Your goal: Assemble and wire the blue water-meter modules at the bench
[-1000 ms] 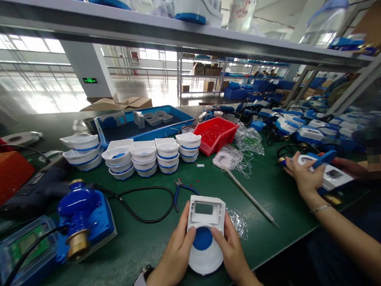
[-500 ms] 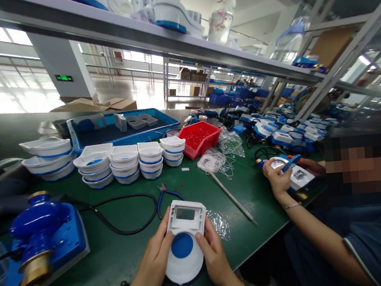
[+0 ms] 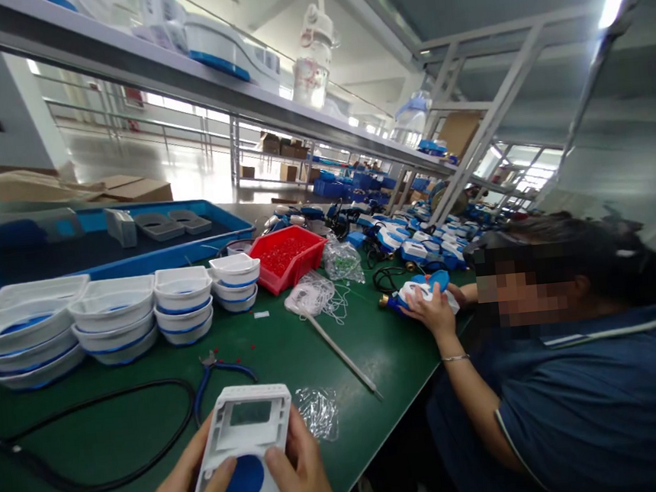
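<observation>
Both of my hands hold a white plastic meter cover (image 3: 246, 437) with a small rectangular window at its top and a blue round disc below. My left hand (image 3: 180, 485) grips its left edge, thumb across the disc's side. My right hand (image 3: 306, 474) holds the right edge, its thumb on the front face. The cover's bottom end runs out of view. Just beyond it lie blue-handled nippers (image 3: 208, 362), with a black cable (image 3: 85, 491) to the left. A crumpled clear plastic bag (image 3: 318, 414) rests to the right of the cover.
Stacked white covers (image 3: 113, 314) line the left side before a blue tray (image 3: 228, 222). A red bin (image 3: 311, 255) holds small red pieces. Beyond the white rod (image 3: 343, 356), a co-worker's hand (image 3: 434, 309) holds a blue-and-white meter. A shelf (image 3: 269, 102) crosses overhead.
The view has swung to the right, so the blue brass-ended meter at left is out of frame. My hands still hold the cover, now lower in view. The co-worker's head has come into view.
</observation>
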Demonstrator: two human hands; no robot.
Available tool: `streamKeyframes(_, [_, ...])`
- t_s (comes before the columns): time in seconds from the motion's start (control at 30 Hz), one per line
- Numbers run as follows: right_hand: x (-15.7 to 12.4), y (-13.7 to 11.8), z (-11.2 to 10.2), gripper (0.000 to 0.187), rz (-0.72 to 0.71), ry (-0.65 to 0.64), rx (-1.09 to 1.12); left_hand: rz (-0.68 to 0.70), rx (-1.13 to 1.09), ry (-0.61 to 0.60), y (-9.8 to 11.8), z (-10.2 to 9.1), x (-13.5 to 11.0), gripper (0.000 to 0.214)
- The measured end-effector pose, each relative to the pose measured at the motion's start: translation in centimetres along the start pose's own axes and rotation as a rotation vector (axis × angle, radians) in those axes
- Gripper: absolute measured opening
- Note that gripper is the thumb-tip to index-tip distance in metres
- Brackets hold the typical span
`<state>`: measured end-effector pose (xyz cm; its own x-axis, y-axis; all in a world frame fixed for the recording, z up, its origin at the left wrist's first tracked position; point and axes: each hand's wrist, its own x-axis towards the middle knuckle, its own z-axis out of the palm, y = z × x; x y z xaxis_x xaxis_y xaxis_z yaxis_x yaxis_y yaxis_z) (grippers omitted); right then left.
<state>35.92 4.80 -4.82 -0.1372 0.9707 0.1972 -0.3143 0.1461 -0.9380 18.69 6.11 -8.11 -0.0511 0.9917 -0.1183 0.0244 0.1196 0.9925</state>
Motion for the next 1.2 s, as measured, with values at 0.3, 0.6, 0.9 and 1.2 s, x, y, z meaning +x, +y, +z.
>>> streamKeyframes(0.3, [0.2, -1.2, 0.0, 0.065, 0.03, -0.083, 0.09, 0.015, -0.114, 0.104, 1.2, 1.5, -1.4, 0.069])
streamKeyframes(0.6, [0.1, -0.3, 0.1, 0.067, 0.044, -0.037, 0.152, -0.052, -0.157, -0.006, -0.6, 0.2, -0.2, 0.073])
streamKeyframes(0.9, [0.1, 0.3, -0.2, 0.068, 0.054, -0.058, 0.185, -0.143, -0.192, -0.104, -1.7, -1.4, 1.0, 0.081])
streamKeyframes(1.2, [0.1, 0.7, -0.5, 0.065, 0.05, -0.04, 0.226, -0.132, -0.244, -0.148, -1.0, -1.1, 0.8, 0.076])
